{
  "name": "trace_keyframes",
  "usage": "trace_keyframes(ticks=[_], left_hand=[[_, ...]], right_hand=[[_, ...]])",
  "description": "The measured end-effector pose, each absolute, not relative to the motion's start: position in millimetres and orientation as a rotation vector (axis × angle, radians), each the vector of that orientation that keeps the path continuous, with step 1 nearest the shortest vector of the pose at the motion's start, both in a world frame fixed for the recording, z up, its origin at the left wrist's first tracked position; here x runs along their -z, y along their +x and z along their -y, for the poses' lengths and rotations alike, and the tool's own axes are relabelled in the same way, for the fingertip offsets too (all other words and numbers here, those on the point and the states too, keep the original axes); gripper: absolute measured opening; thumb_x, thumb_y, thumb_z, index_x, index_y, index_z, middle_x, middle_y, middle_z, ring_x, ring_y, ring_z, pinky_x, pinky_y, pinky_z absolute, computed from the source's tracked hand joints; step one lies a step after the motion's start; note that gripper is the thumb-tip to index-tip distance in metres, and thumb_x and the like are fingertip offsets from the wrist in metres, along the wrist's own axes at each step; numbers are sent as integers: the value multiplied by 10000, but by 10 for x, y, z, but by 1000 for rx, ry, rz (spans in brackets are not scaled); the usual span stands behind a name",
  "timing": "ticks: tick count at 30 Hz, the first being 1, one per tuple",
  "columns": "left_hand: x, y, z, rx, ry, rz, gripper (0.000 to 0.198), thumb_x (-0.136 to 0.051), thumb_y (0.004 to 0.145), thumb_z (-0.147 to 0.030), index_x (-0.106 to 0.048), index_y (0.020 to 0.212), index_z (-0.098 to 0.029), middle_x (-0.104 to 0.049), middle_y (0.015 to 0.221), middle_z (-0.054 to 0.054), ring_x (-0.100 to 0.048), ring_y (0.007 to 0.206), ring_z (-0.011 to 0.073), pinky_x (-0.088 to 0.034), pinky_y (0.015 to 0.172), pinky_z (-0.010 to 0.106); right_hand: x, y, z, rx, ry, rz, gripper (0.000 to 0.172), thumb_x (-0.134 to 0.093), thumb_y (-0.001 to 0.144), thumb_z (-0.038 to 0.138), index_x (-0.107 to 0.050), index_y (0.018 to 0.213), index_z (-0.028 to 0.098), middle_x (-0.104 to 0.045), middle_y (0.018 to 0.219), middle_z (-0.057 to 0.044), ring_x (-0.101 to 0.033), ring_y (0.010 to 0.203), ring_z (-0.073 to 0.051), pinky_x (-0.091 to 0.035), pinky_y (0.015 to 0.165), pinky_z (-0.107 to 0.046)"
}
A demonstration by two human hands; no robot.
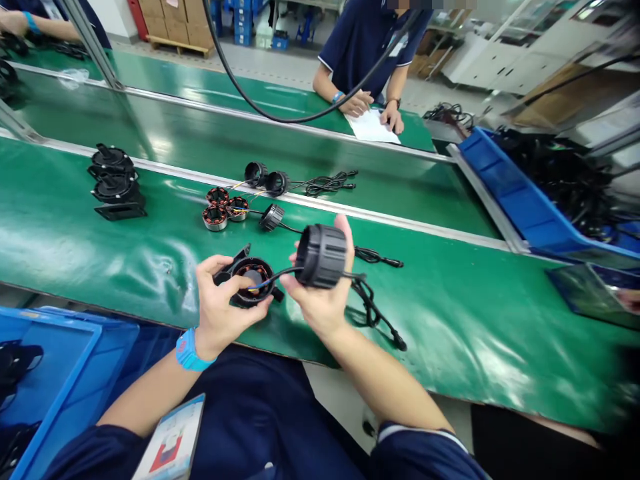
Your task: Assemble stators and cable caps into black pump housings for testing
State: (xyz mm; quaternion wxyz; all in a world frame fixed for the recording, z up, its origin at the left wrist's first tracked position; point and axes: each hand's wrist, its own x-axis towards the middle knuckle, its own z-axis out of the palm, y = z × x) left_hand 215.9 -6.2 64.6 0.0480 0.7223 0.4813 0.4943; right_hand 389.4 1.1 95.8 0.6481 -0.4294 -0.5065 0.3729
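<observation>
My left hand (220, 310) grips a black round housing (250, 280) with a copper-wound stator inside it, held just above the green table (75, 240). My right hand (320, 300) holds a black ribbed cap (321, 255) beside it. Thin coloured wires run from the cap into the housing. A black cable (373, 303) trails from the cap down onto the table to the right.
Three copper-wound stators (223, 207), more black caps (265, 177) with cables and a stack of black housings (115, 183) lie further back. Blue bins (55, 373) stand at my left, a blue chute (525, 193) at right. A person across the conveyor rests hands on paper (373, 127).
</observation>
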Motion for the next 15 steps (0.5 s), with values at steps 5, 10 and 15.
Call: trace_keyframes(ticks=[5, 10, 15], left_hand=[[-567, 2103, 60, -1268, 2263, -1412, 287, -852, 693, -308, -594, 729, -188, -473, 1142, 96, -526, 1144, 290, -509, 963, 471], [-544, 1964, -25, -1319, 2306, -1144, 356, -854, 763, -317, -593, 979, -207, -481, 1272, 109, -509, 1238, 270, -510, 1009, 447], [-445, 1840, -115, -1265, 2326, -950, 263, -883, 771, -321, -659, 862, -216, -436, 1397, 84, -479, 1283, 263, -490, 1043, 438]], right_hand=[[-737, 4135, -443, -750, -1020, 1428, 848, -884, 719, 394, -440, 1430, 267, -626, 1250, -108, -652, 1066, -278, -574, 946, -461], [-781, 4331, -644, -825, -886, 1862, 799, -830, 733, 326, -503, 1456, 232, -599, 1416, -112, -581, 1280, -305, -445, 1141, -487], [-909, 4298, -800, -818, -662, 2135, 783, -830, 729, 347, -543, 1450, 247, -595, 1437, -114, -516, 1363, -328, -374, 1188, -512]])
